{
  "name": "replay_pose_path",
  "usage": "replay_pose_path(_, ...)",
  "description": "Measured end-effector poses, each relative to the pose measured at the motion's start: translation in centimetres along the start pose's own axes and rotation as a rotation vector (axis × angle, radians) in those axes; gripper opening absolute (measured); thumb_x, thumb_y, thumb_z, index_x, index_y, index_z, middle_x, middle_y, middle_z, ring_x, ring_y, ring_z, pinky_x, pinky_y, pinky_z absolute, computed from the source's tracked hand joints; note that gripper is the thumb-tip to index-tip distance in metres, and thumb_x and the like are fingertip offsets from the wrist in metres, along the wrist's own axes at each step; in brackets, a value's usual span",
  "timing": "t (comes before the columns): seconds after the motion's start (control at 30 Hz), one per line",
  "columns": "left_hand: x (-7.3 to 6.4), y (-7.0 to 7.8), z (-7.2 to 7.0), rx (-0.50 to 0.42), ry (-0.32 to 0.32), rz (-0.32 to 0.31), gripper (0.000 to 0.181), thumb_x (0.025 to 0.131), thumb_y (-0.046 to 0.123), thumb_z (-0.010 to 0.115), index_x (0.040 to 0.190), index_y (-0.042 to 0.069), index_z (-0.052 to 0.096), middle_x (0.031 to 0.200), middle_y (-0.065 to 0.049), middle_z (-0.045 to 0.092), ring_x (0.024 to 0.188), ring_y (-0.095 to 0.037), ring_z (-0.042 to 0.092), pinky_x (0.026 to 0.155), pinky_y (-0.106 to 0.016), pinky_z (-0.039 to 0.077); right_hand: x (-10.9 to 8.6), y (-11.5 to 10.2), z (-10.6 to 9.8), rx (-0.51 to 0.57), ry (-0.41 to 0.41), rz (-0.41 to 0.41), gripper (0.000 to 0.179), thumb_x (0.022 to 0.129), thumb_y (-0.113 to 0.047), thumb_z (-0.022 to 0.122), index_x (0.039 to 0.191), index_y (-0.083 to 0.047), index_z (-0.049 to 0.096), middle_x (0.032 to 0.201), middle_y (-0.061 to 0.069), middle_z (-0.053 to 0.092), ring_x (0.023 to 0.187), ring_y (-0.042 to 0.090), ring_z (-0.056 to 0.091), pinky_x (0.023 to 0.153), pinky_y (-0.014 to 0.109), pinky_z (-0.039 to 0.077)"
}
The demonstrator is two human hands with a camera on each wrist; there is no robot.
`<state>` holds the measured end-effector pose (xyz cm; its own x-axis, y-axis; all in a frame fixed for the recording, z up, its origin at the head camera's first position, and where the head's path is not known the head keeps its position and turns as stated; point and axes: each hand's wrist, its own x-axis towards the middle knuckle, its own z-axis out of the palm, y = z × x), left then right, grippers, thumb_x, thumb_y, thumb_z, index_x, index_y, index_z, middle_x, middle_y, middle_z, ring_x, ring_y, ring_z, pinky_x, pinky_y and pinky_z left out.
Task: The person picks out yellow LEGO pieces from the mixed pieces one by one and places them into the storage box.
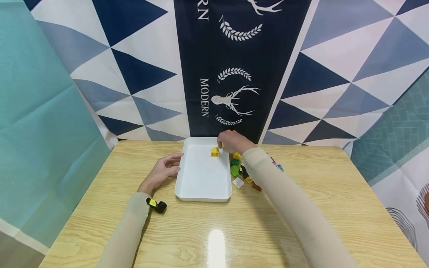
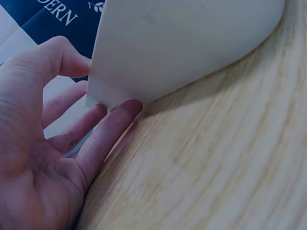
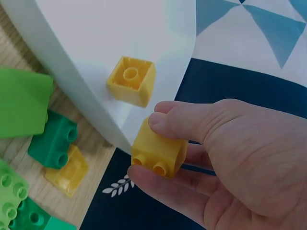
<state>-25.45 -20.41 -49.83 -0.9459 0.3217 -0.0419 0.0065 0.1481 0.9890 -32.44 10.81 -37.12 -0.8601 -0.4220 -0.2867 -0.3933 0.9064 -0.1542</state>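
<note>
A white tray (image 1: 203,175) lies on the wooden table. At its left edge is my left hand (image 1: 165,169), its lightly bent fingers and thumb touching the outer wall, close up in the left wrist view. My right hand (image 1: 232,141) is over the tray's far right corner. Between thumb and fingers it pinches a yellow building brick (image 3: 160,146), studs facing toward the loose bricks. Inside the tray near that corner lies another yellow brick (image 3: 134,81), its hollow underside showing.
Right of the tray lie several loose pieces: a dark green brick (image 1: 235,162), a light green brick (image 1: 234,171), a clear piece (image 1: 238,182) and a brown one (image 1: 257,187). My right forearm partly covers this pile. A patterned cloth (image 1: 228,56) hangs behind the table.
</note>
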Motion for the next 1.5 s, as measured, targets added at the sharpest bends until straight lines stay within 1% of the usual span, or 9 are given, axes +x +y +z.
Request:
replay_pose_path(0.3,0.0,-0.1,0.0,-0.004,0.002,-0.004,0.065,0.108,0.003,0.065,0.169,0.000,0.047,0.166,-0.037,0.052,0.125,-0.017,0.068,0.090,-0.024,0.068,-0.1,-1.4,0.6,-0.026,0.029,-0.058,0.027,0.104,0.005,0.069,0.121,-0.012,0.082,0.136,0.011,0.077,0.118,0.030,0.064,0.116,0.041,0.061)
replay_pose_path(0.57,0.0,-0.3,-0.1,-0.007,0.001,0.002,0.064,0.107,0.002,0.065,0.169,-0.001,0.047,0.166,-0.037,0.052,0.127,-0.019,0.068,0.091,-0.025,0.068,0.3,-2.6,0.9,-0.033,0.040,-0.069,0.024,0.104,0.002,0.073,0.118,-0.014,0.083,0.132,0.009,0.078,0.115,0.028,0.066,0.111,0.041,0.063)
replay_pose_path(0.7,0.0,-0.2,0.0,-0.012,0.002,0.003,0.064,0.107,0.002,0.065,0.169,-0.001,0.047,0.166,-0.037,0.052,0.126,-0.016,0.068,0.091,-0.025,0.068,0.9,-2.8,1.1,-0.037,0.009,-0.075,0.024,0.103,0.002,0.073,0.117,-0.015,0.083,0.134,0.010,0.077,0.117,0.030,0.066,0.111,0.045,0.062)
replay_pose_path(0.83,0.0,-0.2,0.0,-0.011,0.005,0.002,0.065,0.107,0.002,0.065,0.169,-0.001,0.047,0.167,-0.037,0.052,0.125,-0.014,0.068,0.091,-0.024,0.068,2.5,-2.3,2.3,-0.051,0.016,-0.127,0.021,0.100,0.001,0.075,0.109,-0.016,0.084,0.128,0.009,0.079,0.109,0.029,0.066,0.105,0.048,0.062)
replay_pose_path(0.9,-0.1,-0.2,0.0,-0.012,0.006,0.000,0.065,0.107,0.002,0.065,0.169,-0.001,0.047,0.166,-0.037,0.052,0.125,-0.014,0.068,0.091,-0.025,0.068,2.7,-2.5,2.5,-0.062,0.021,-0.153,0.020,0.099,0.001,0.075,0.108,-0.014,0.083,0.127,0.009,0.080,0.109,0.029,0.066,0.106,0.048,0.061)
replay_pose_path(1.07,-0.1,-0.3,-0.1,-0.021,-0.002,-0.001,0.065,0.107,0.002,0.064,0.169,-0.001,0.046,0.165,-0.038,0.053,0.126,-0.016,0.068,0.091,-0.025,0.068,1.4,-4.2,2.2,-0.062,0.015,-0.177,0.020,0.101,0.004,0.073,0.112,-0.009,0.083,0.130,0.010,0.080,0.116,0.029,0.066,0.114,0.044,0.059)
replay_pose_path(1.2,-0.1,-0.3,-0.1,-0.019,0.000,0.001,0.065,0.107,0.002,0.064,0.169,-0.001,0.047,0.165,-0.039,0.052,0.125,-0.015,0.068,0.091,-0.025,0.068,1.1,-5.1,2.3,-0.058,0.012,-0.178,0.019,0.103,0.002,0.074,0.115,-0.010,0.083,0.130,0.009,0.079,0.113,0.026,0.064,0.110,0.039,0.060)
replay_pose_path(1.33,0.0,-0.3,0.0,-0.010,0.004,0.000,0.064,0.107,0.003,0.065,0.169,0.000,0.047,0.168,-0.037,0.051,0.126,-0.016,0.067,0.091,-0.024,0.068,1.0,-5.6,2.4,-0.051,0.010,-0.176,0.019,0.103,0.002,0.075,0.115,-0.010,0.083,0.130,0.009,0.079,0.110,0.026,0.064,0.108,0.040,0.060)
replay_pose_path(1.5,0.1,-0.2,0.0,-0.012,-0.002,0.003,0.065,0.108,0.003,0.064,0.170,0.000,0.046,0.168,-0.037,0.050,0.128,-0.018,0.068,0.092,-0.025,0.068,1.1,-5.5,2.6,-0.042,0.036,-0.197,0.020,0.102,0.004,0.075,0.115,-0.009,0.083,0.129,0.011,0.080,0.111,0.028,0.066,0.110,0.042,0.061)
